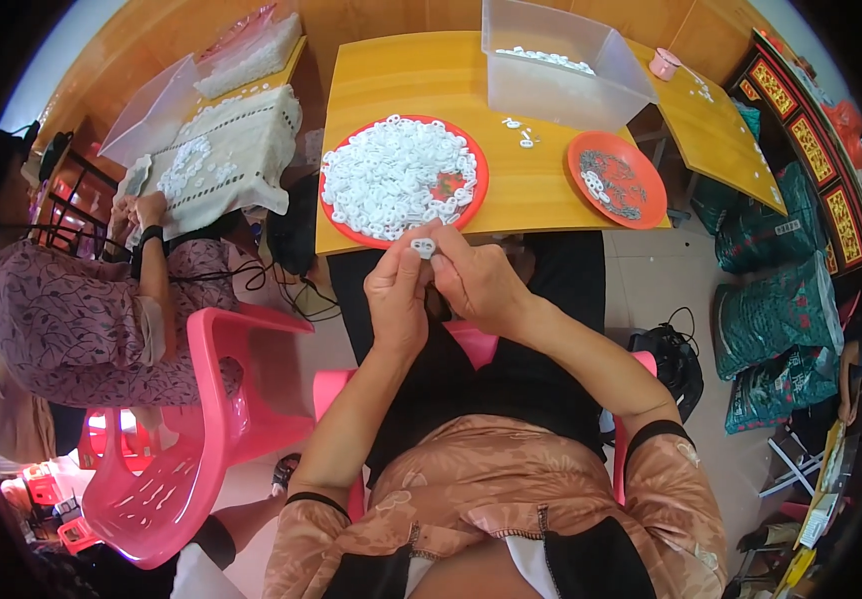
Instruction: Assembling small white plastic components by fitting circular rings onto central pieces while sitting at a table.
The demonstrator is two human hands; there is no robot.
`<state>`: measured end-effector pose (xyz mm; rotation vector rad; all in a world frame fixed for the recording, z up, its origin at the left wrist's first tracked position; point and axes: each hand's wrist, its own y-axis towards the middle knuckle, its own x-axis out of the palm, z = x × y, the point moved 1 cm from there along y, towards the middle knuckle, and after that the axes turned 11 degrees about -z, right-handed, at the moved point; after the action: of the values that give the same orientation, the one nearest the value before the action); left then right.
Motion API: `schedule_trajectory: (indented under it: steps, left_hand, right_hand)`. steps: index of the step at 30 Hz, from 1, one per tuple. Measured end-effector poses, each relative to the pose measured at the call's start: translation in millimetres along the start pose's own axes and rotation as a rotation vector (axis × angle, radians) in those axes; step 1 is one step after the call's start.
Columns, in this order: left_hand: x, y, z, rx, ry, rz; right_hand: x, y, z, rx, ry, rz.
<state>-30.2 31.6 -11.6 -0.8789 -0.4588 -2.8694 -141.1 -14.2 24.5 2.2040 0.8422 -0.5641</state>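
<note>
My left hand (397,298) and my right hand (483,287) meet just off the near edge of the table. Between their fingertips they pinch one small white plastic piece (424,246) with dark holes or marks on its face. Right beyond them a round red tray (484,190) holds a heap of similar white pieces (396,172). To the right, an orange-red plate (579,150) carries small grey metal parts (626,180) and several white pieces (593,185). Whether my fingers also hold a metal part is hidden.
A clear plastic bin (571,85) with white pieces stands at the table's (391,70) far right. A co-worker (81,309) sits at the left by a cloth-covered table. Beside me are a pink chair (206,399) at left and green sacks (776,309) at right.
</note>
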Motion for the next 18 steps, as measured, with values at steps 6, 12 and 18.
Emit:
schedule_trajectory:
  steps: [6, 12, 18]
  left_hand:
    - [-1, -1, -4, -0.036, -0.006, 0.013]
    - [-10, 2, 0, -0.094, 0.077, 0.083]
    - [-11, 5, -9, -0.158, 0.103, 0.113]
  right_hand:
    - [-13, 1, -4, 0.281, 0.378, -0.11]
    - [-78, 35, 51, 0.412, 0.221, -0.001]
    - [-196, 115, 109, 0.556, -0.087, 0.397]
